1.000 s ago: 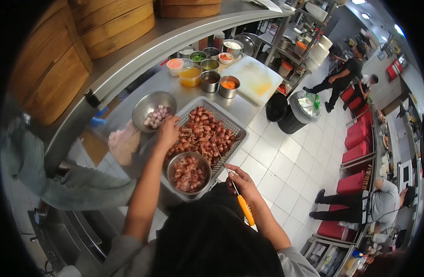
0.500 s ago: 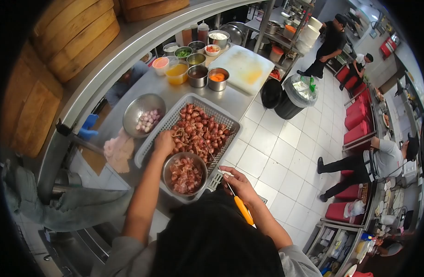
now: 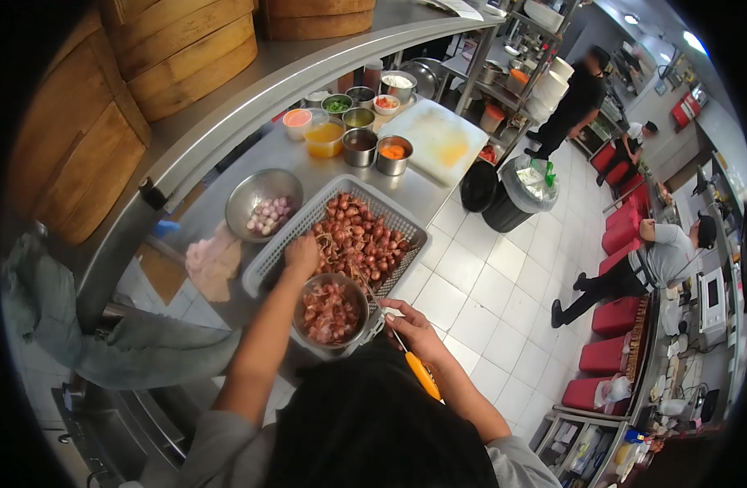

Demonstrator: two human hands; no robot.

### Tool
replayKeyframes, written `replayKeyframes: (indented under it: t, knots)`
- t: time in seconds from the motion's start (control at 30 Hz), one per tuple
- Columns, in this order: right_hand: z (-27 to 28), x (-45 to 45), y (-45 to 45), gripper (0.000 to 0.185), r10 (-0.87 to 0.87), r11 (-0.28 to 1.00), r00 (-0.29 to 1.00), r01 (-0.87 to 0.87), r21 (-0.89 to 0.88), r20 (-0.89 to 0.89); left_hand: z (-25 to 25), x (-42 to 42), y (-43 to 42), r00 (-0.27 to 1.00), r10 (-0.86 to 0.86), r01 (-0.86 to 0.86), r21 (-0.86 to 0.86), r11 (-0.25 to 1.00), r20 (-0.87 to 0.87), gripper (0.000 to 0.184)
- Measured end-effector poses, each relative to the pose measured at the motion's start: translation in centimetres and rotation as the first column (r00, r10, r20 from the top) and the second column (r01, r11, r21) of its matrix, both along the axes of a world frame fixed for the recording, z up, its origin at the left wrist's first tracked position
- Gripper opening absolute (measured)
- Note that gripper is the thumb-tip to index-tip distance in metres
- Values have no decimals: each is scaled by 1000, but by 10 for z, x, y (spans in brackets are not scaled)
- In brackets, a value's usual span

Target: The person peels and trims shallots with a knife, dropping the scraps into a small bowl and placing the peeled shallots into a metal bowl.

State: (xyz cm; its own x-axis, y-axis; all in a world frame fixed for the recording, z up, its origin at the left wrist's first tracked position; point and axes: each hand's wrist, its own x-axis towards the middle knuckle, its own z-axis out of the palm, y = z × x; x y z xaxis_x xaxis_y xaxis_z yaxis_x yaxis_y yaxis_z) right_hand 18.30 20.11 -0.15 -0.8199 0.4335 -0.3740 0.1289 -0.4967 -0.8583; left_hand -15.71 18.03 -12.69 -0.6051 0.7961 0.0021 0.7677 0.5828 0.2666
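Note:
My left hand [image 3: 302, 254] reaches into a grey perforated plastic basket [image 3: 257, 279] at its left side, touching the heap of reddish-brown shallots [image 3: 359, 232]. Its fingertips are hidden, so what they hold, if anything, does not show. Near the basket's front corner my right hand [image 3: 414, 333] is closed on a small knife [image 3: 423, 376] with an orange handle; its thin blade points up toward the basket. A steel bowl of papery shallot skins [image 3: 329, 313] sits in the near end of the basket. Left of the basket, another steel bowl [image 3: 242, 195] contains peeled pale-pink shallots [image 3: 268, 216].
A pinkish cloth [image 3: 213, 262] lies left of the basket. Behind are cups of sauces and chopped ingredients [image 3: 360, 146] and a white cutting board [image 3: 439, 138]. A lined bin [image 3: 512, 207] stands on the tiled floor. Several co-workers [image 3: 670, 256] are at the right. Wooden steamers [image 3: 186, 61] sit on the upper shelf.
The view has shifted slightly. My left hand stays at the shallots and my right hand keeps the knife. The co-worker in grey at the right has changed posture.

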Motion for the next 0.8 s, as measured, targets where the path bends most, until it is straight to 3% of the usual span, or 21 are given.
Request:
replayKeyframes:
  t: [0.17,0.33,0.43,0.5,0.57,0.67,0.8]
  knots:
    - [4,5,-2,42,22,1000,1000,-22,-3,-22,-2,2,-3,999,5,-4,-1,1000,37,21]
    - [6,6,-3,42,24,1000,999,-24,-2,-20,31,12,-18,979,81,-101,102,990,186,25]
    - [3,5,-2,44,46,999,998,-46,4,-42,25,4,-36,947,-74,-108,528,843,312,24]
    - [2,3,0,47,60,998,997,-59,23,-41,40,13,-50,767,-189,-321,621,715,613,22]
    - [14,-5,-3,50,72,995,996,-68,80,-56,73,33,-76,481,-352,-505,582,637,803,22]
    - [33,-20,-12,54,127,977,991,-115,181,-53,98,72,-107,92,-561,-663,471,582,822,28]
    - [59,-47,-32,61,177,945,973,-126,302,-148,117,117,-129,-14,-650,-743,428,515,759,31]
